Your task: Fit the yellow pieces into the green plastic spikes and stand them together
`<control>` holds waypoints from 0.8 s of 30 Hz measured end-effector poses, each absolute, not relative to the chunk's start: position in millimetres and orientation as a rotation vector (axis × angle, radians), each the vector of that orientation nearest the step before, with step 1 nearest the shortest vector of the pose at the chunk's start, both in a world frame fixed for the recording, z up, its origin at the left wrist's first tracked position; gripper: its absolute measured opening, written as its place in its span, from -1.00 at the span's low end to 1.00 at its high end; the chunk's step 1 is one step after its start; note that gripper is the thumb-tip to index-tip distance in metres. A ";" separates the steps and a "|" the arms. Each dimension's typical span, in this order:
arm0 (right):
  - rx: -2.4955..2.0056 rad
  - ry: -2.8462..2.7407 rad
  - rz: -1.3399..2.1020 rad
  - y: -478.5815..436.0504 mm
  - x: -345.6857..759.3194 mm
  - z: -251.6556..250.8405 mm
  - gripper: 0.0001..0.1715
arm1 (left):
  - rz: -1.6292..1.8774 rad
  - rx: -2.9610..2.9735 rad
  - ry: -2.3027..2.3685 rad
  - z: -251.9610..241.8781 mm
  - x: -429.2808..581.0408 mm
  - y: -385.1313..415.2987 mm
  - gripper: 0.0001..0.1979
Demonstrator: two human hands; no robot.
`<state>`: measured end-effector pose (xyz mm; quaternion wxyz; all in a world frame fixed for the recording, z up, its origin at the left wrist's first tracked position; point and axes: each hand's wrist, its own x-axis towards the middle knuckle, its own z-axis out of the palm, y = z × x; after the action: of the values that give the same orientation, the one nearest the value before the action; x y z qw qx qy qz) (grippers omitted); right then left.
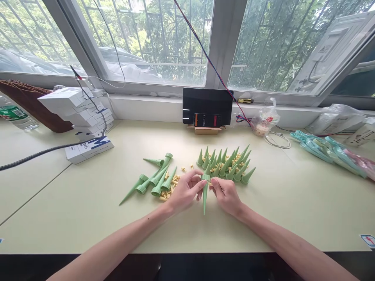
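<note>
Point down, a green plastic watering spike (204,201) with a wide ribbed collar is gripped in the fingers of my left hand (185,192). My right hand (229,196) is closed in a pinch at the spike's side, just below the collar, on a small yellow plastic piece (210,184) that is mostly covered by the fingers. To the left lie several loose green spikes (159,183), with a pile of yellow pieces (164,195) among them. Beyond my hands, several green spikes (231,171) stand in rows, points up, with yellow pieces showing between them.
A phone (207,120) leans on a cardboard stand (205,130) before a black panel (190,102). White boxes (88,150) and a black cable (43,156) are at left, a water bottle (17,113) beyond. A tied plastic bag (263,121) and teal packages (328,150) lie at right.
</note>
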<state>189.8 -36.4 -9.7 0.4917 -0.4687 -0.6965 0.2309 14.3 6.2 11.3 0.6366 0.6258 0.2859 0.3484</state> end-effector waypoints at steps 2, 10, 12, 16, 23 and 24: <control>-1.163 -1.635 0.643 -36.4 188.4 -9.3 -0.48 | 0.811 1.461 0.663 11.1 14.9 4.8 -0.69; -1.179 -1.438 0.926 -36.2 185.7 -9.9 -0.37 | 0.892 1.636 0.703 8.2 15.5 0.6 -0.79; -1.182 -1.411 0.982 -36.2 185.7 -9.6 -0.37 | 0.912 1.710 0.709 7.7 15.2 0.6 -0.82; -1.181 -1.372 1.097 -35.7 186.2 -7.1 -0.37 | 0.955 1.926 0.715 6.6 13.1 1.0 -0.88; -1.123 -1.302 1.369 -35.0 187.6 1.7 -0.36 | 1.021 2.292 0.645 7.6 7.3 1.7 -0.88; -1.112 -1.295 1.402 -34.7 187.9 2.1 -0.36 | 1.019 2.330 0.613 8.4 6.8 2.5 -0.87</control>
<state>187.9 -34.7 2.1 0.4494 -0.4498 -0.5236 0.5670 6.8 2.5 8.4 0.2600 0.8601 0.2262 0.3760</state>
